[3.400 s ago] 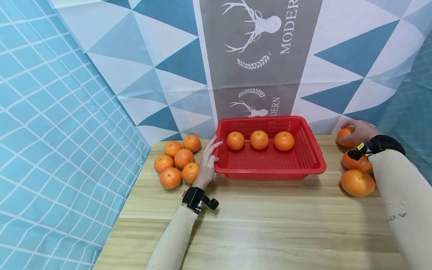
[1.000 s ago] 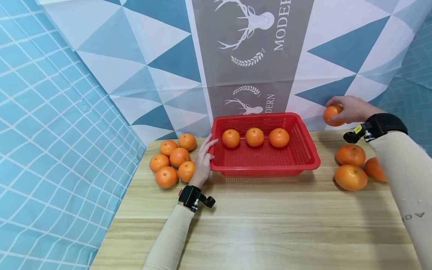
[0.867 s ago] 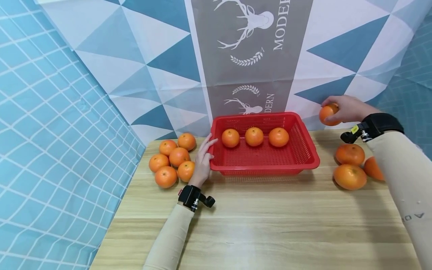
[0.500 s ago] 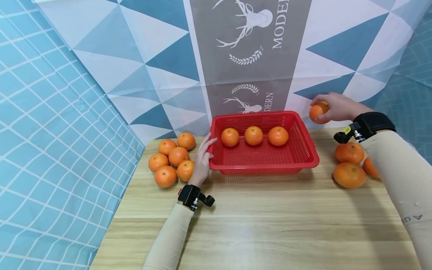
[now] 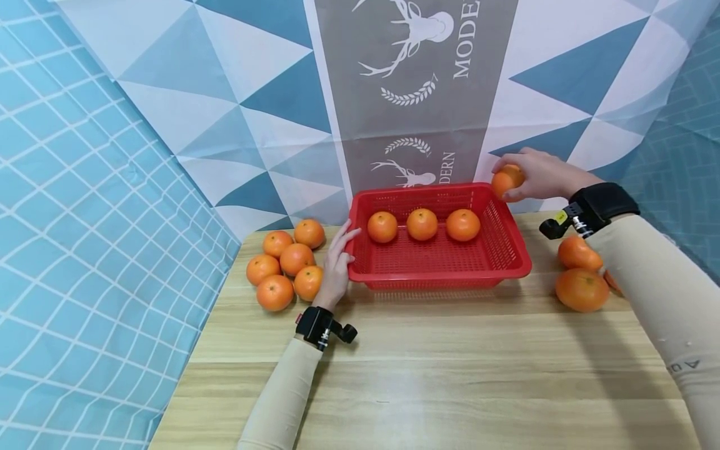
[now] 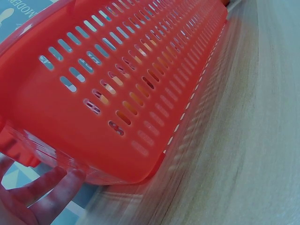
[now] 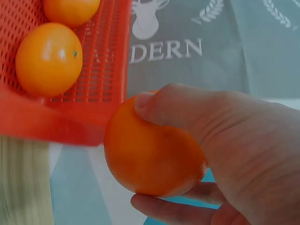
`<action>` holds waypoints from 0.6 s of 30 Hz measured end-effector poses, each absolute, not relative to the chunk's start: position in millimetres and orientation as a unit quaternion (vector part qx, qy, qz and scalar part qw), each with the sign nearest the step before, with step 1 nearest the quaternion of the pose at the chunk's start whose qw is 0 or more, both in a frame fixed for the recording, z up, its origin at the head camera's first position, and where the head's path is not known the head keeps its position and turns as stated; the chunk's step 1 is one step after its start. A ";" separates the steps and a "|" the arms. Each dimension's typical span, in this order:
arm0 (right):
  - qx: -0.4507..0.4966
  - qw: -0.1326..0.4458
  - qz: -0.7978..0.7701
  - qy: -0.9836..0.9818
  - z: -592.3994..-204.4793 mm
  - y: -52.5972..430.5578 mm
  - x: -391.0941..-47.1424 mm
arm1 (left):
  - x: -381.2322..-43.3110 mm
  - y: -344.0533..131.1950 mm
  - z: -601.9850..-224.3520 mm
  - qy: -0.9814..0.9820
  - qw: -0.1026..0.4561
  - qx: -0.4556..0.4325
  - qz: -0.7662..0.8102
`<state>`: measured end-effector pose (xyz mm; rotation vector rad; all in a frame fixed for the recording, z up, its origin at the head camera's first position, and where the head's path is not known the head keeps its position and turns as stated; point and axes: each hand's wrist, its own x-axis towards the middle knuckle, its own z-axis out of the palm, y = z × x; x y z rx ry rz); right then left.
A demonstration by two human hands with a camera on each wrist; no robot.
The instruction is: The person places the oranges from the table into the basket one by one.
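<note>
A red slotted plastic basket (image 5: 439, 276) stands on the table, with three oranges in a row along its back half, among them a middle orange (image 5: 422, 224). My left hand (image 5: 335, 272) rests against the basket's left end, its fingers at the rim; in the left wrist view the fingertips (image 6: 70, 180) touch the outer wall. My right hand (image 5: 540, 174) grips another orange (image 7: 150, 145) between thumb and fingers. That orange is raised at the basket's back right corner, by the rim.
Several oranges (image 5: 296, 259) lie clustered left of the basket, beside my left hand. More oranges (image 5: 582, 290) sit on the right, partly hidden by my right forearm. A patterned cloth backdrop (image 5: 416, 125) rises behind the wooden table (image 5: 427, 375).
My right hand has lifted an orange from the right-hand group and carried it leftward to the basket's back right corner. The left hand has kept its place at the basket.
</note>
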<state>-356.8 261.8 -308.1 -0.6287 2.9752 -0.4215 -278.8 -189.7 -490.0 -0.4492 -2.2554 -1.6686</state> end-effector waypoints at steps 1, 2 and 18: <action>-0.207 0.037 -0.136 0.968 -307.5 258.7 -356.2 | -278.9 -190.0 -490.0 -0.786 0.149 -0.156 -0.580; -0.211 0.037 -0.137 0.967 -307.0 255.8 -355.5 | -278.9 -190.1 -489.8 -0.787 0.148 -0.156 -0.578; -0.258 0.045 -0.145 0.954 -302.9 208.5 -348.1 | -279.2 -190.4 -489.6 -0.783 0.143 -0.158 -0.584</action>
